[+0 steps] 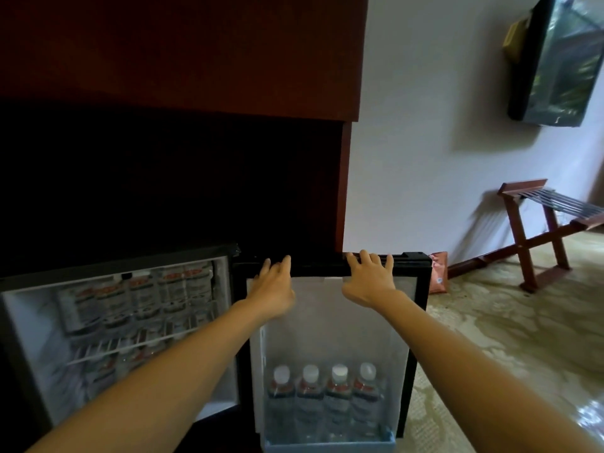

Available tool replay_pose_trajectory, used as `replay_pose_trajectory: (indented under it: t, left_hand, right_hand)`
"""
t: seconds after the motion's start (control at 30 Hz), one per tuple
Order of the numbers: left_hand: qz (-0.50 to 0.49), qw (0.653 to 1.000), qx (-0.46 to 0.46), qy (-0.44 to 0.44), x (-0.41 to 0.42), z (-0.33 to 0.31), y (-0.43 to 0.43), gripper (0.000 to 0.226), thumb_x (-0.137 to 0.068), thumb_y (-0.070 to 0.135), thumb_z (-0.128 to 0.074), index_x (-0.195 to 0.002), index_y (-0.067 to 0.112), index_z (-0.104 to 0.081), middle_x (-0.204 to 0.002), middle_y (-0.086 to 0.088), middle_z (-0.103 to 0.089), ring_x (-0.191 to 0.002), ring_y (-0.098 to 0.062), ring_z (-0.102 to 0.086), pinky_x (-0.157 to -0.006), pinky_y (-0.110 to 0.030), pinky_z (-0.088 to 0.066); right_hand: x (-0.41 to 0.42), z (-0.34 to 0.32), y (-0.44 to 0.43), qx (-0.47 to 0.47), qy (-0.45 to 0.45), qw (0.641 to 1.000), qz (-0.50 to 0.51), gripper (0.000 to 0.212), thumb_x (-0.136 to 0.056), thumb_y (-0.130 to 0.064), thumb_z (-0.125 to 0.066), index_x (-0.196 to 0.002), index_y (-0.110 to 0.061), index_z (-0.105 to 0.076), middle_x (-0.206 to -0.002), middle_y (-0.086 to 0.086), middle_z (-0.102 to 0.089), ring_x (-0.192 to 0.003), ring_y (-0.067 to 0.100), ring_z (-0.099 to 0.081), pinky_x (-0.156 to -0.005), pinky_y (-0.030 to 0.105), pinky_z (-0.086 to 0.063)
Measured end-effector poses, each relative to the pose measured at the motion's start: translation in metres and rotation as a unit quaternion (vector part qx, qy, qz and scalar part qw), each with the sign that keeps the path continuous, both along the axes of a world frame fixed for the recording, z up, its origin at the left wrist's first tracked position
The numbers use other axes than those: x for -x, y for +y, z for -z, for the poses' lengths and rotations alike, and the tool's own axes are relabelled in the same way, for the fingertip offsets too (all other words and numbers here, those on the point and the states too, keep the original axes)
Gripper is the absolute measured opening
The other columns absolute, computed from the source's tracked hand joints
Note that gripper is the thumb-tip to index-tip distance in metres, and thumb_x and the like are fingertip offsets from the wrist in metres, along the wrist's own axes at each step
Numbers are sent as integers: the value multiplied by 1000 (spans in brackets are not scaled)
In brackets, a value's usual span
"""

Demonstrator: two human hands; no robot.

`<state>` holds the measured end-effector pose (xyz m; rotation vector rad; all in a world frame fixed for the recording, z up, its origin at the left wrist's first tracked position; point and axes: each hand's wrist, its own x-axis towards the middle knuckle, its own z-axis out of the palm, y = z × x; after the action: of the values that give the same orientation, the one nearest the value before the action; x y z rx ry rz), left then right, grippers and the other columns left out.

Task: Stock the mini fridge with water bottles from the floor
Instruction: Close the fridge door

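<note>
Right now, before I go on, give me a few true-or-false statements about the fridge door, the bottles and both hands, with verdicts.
1. The door is open. True.
2. Four bottles stand in the door. True.
3. The left hand holds a bottle. False: it rests on the door's top edge and holds nothing.
4. The right hand rests on the door's top edge. True.
5. The fridge shelves are bare. False: stocked bottles fill them.
6. The rack stands left of the door. False: it stands to the right, by the wall.
</note>
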<state>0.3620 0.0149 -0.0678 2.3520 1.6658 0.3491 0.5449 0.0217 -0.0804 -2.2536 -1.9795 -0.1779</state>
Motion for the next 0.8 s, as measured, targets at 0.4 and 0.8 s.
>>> replay_pose_trajectory:
  t: [0.4,0.8]
  left_hand:
    - [-5,1000,9,15,14,-2,-118,63,-96,2,-32,-150,9,1,-159,-8,4,-147,-27,12,-120,-44,-8]
    - [-78,997,-19,16,78,-9,-179,42,-96,4,-38,-138,8,-34,-143,-14,-39,-139,-32,-25,-120,-43,-7]
  right_hand:
    - [47,-5,-127,-7,2,998,-55,62,-91,-35,-40,-146,-12,-21,-152,13,-22,-141,32,-21,-115,56,0]
    - [116,-31,-197,15,131,977,-165,37,-94,-22,-36,-110,3,-56,-114,21,-58,-88,32,-53,-78,37,-44]
